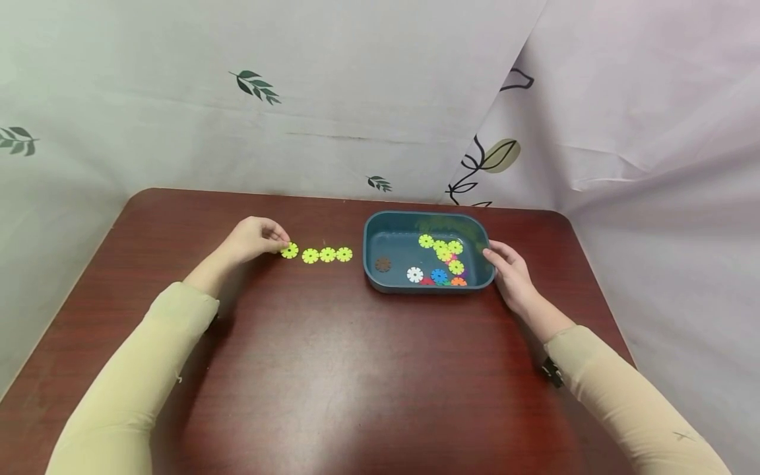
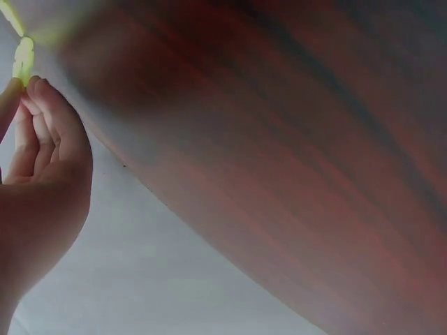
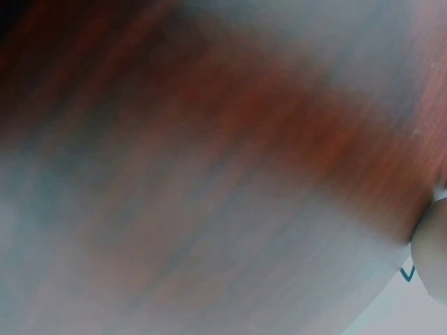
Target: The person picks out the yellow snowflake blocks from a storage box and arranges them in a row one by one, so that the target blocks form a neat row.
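My left hand [image 1: 252, 239] pinches a yellow snowflake disc [image 1: 289, 251] between thumb and fingertips, at the left end of a short row of yellow discs [image 1: 328, 254] on the table. The left wrist view has this pinched disc [image 2: 24, 61] at its upper left, seen edge-on. To the right of the row stands a dark blue plastic bin [image 1: 394, 243]. My right hand [image 1: 513, 276] grips the bin's right side, thumb over the rim and fingers outside. Only a sliver of that hand [image 3: 431, 251] enters the right wrist view.
Inside the bin lie several more yellow discs [image 1: 455, 266], a white disc [image 1: 414, 274], a blue disc [image 1: 439, 276], a brown disc [image 1: 382, 264] and an orange disc [image 1: 458, 282]. The brown wooden table [image 1: 332, 369] meets a leaf-patterned cloth [image 1: 320, 132] at the back.
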The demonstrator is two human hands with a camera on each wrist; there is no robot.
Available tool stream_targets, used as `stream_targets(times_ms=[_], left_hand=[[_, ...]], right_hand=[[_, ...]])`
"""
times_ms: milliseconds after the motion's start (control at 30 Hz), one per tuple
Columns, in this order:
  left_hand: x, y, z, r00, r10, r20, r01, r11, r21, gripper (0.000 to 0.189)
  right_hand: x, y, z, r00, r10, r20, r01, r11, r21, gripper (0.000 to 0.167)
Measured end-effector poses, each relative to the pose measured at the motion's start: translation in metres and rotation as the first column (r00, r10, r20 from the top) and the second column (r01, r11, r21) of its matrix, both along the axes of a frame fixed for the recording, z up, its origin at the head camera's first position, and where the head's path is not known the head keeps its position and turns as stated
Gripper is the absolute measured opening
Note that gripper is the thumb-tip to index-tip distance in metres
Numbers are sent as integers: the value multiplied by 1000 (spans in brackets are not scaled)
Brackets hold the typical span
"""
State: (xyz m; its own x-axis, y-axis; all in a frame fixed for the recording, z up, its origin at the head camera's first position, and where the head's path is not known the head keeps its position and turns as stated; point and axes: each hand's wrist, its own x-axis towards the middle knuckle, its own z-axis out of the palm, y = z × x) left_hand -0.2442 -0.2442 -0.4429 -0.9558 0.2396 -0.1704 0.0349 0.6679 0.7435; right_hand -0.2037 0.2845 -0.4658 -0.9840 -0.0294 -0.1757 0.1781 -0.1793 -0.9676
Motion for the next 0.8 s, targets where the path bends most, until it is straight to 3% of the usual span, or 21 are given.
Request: stream_targets(times_ms=[100,433,800], left_hand=[[-1,-1,-2,1000,-3,11,3,1000,-19,17],[-1,6,-9,995,-29,-94,18,993,-115,10],[1,11,-8,996,-17,-87,6,992,-123,6]], right_hand=[[0,0,0,1000,0,-2,0,1000,5,13],[0,1,0,1000,0,-8,0,1000,9,14],[-2,2,-2,1000,7,-14,-7,1000,18,15]])
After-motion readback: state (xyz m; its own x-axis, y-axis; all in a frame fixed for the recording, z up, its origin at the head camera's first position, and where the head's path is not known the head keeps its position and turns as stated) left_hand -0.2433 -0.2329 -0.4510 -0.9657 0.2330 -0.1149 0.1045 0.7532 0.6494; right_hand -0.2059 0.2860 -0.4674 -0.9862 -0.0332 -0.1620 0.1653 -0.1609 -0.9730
